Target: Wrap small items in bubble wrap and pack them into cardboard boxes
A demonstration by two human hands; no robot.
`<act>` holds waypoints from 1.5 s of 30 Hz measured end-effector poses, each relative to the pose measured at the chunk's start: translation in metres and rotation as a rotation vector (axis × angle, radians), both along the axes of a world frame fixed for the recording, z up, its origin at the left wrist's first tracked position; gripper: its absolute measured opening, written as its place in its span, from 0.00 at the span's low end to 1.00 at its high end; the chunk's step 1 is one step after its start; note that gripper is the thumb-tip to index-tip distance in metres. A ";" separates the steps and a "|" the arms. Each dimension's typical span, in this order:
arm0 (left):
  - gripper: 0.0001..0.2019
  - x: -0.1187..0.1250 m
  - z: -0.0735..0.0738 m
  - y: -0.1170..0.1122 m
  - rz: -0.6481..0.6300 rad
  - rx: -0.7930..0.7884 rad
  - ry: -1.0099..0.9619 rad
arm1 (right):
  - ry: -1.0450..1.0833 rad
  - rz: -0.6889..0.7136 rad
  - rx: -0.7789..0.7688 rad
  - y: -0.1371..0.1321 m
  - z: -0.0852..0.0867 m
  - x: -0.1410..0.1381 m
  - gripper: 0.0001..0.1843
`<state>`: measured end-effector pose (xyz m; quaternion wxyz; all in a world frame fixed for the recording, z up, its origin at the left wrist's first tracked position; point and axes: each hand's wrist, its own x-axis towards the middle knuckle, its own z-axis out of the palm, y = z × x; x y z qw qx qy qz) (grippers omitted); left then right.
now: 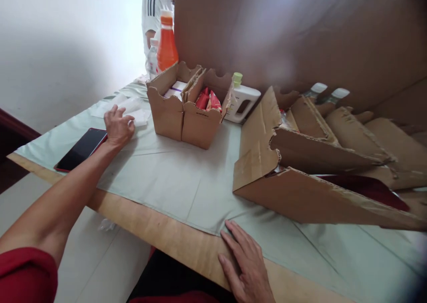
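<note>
My left hand [119,126] reaches to the far left of the table, its fingers loosely bent and apart over thin white, see-through sheets [140,116]. The fingertips touch or hover just over them; which one I cannot tell. Beside that wrist lies a black-screened phone [82,149] with a red edge. My right hand [247,260] rests flat on the near table edge, fingers stretched out and holding nothing.
Two small cardboard bins [182,120] hold white boxes and red packets. A larger divided cardboard box [283,187] stands at right. Behind are a white jug [245,100], an orange bottle [167,47] and capped bottles [316,89]. Someone in a striped white sleeve [154,5] is beyond.
</note>
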<state>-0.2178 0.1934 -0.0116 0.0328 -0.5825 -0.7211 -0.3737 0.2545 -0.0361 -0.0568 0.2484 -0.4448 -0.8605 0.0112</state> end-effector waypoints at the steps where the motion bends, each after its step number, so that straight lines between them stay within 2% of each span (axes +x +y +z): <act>1: 0.04 -0.001 -0.001 -0.003 0.009 0.024 -0.008 | 0.009 -0.003 0.001 0.000 0.000 0.000 0.23; 5: 0.08 0.000 -0.004 -0.020 -0.014 0.111 -0.027 | 0.045 -0.006 0.007 0.000 0.002 -0.005 0.21; 9: 0.27 0.014 0.004 -0.020 -0.037 0.026 -0.071 | 0.034 -0.017 -0.025 -0.002 0.007 -0.008 0.19; 10: 0.26 0.018 0.008 -0.017 -0.052 0.003 -0.103 | 0.029 -0.021 -0.032 -0.003 0.009 -0.009 0.19; 13: 0.11 0.026 0.023 -0.012 -0.092 -0.023 -0.212 | 0.031 -0.028 -0.037 -0.006 0.010 -0.009 0.19; 15: 0.05 0.029 0.033 -0.017 -0.077 0.006 -0.285 | 0.055 -0.039 -0.045 -0.008 0.009 -0.008 0.18; 17: 0.04 0.031 0.041 -0.033 -0.036 0.059 -0.387 | 0.098 -0.048 -0.060 -0.008 0.006 -0.008 0.18; 20: 0.07 0.041 0.044 -0.077 -0.034 0.081 -0.611 | 0.181 -0.036 -0.100 -0.006 0.004 -0.006 0.18; 23: 0.12 0.069 0.034 -0.124 -0.152 -0.023 -0.877 | 0.299 -0.040 -0.224 0.000 0.012 -0.004 0.18; 26: 0.13 0.114 0.019 -0.156 -0.287 -0.207 -1.085 | 0.507 -0.064 -0.423 0.010 0.031 -0.008 0.19; 29: 0.12 0.162 0.009 -0.172 -0.468 -0.463 -1.323 | 0.730 -0.041 -0.645 0.021 0.048 -0.018 0.25; 31: 0.13 0.187 0.006 -0.176 -0.607 -0.623 -1.475 | 0.866 0.023 -0.766 0.027 0.053 -0.026 0.30; 32: 0.14 0.196 0.005 -0.176 -0.655 -0.673 -1.518 | 0.931 0.050 -0.801 0.028 0.053 -0.030 0.29; 34: 0.15 0.206 0.003 -0.175 -0.679 -0.698 -1.510 | 1.041 0.041 -0.822 0.029 0.050 -0.036 0.21; 37: 0.17 0.207 -0.003 -0.173 -0.601 -0.610 -1.377 | 1.119 -0.097 -0.800 0.027 0.043 -0.036 0.09; 42: 0.28 0.200 -0.012 -0.178 -0.491 -0.391 -1.106 | 1.070 -0.165 -0.726 0.030 0.037 -0.024 0.09; 45: 0.32 0.204 -0.012 -0.185 -0.501 -0.261 -0.770 | 0.961 -0.125 -0.705 0.034 0.037 -0.022 0.16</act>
